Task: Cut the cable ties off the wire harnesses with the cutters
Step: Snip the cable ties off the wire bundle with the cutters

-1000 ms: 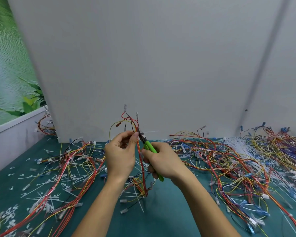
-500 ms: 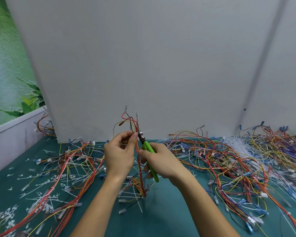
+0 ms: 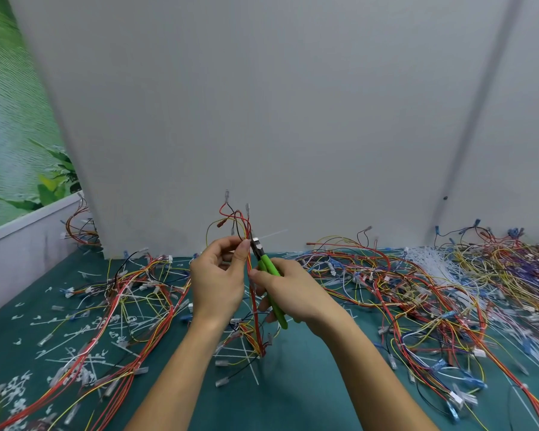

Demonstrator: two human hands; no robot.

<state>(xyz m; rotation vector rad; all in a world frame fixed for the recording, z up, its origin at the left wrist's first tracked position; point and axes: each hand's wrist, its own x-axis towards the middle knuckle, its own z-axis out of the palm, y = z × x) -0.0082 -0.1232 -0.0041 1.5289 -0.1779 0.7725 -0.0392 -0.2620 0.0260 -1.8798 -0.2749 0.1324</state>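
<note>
Midway: left hand (image 3: pixel 218 276) pinches harness (image 3: pixel 254 318), right hand (image 3: pixel 293 295) grips cutters (image 3: pixel 269 266) at its tie (image 3: pixel 256 240); clipped ties (image 3: pixel 19 384) lower left, pile (image 3: pixel 417 287) at right pending.

- A gray panel (image 3: pixel 293 119) stands upright across the back of my teal tabletop (image 3: pixel 293 399).
- To my left, a leafy green picture (image 3: pixel 10 135) sits above a white ledge (image 3: pixel 28 222).

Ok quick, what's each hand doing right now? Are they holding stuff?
Left hand: pinches the wire harness, held upright.
Right hand: grips the green cutters, nose at a white cable tie.
</note>
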